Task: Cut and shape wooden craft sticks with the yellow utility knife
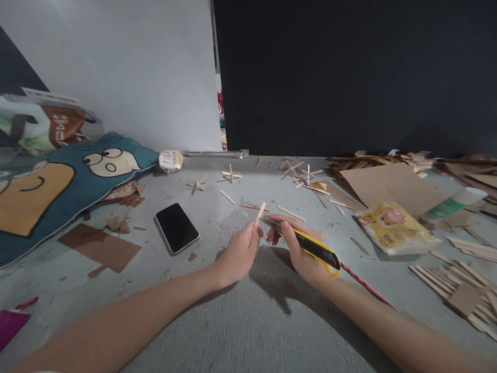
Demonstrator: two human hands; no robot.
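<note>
Pinched in my left hand (241, 251) is a pale wooden craft stick (261, 211), its upper end sticking up past the fingers. My right hand (298, 251) is wrapped around a yellow and black utility knife (316, 248). The knife's metal front end points left and comes up close to the stick; whether the blade touches it I cannot tell. Just beyond the hands lie loose sticks (291, 213) on the grey table (217, 331). Farther back are small crossed-stick pieces (232, 174), some standing up.
A phone (176, 228) lies left of my hands, with brown cardboard (101, 247) and a blue cushion (77, 176) beyond. On the right are a yellow packet (396, 228), a green-and-white tube (452, 204) and a pile of sticks (446, 287). A dark panel (349, 77) stands behind.
</note>
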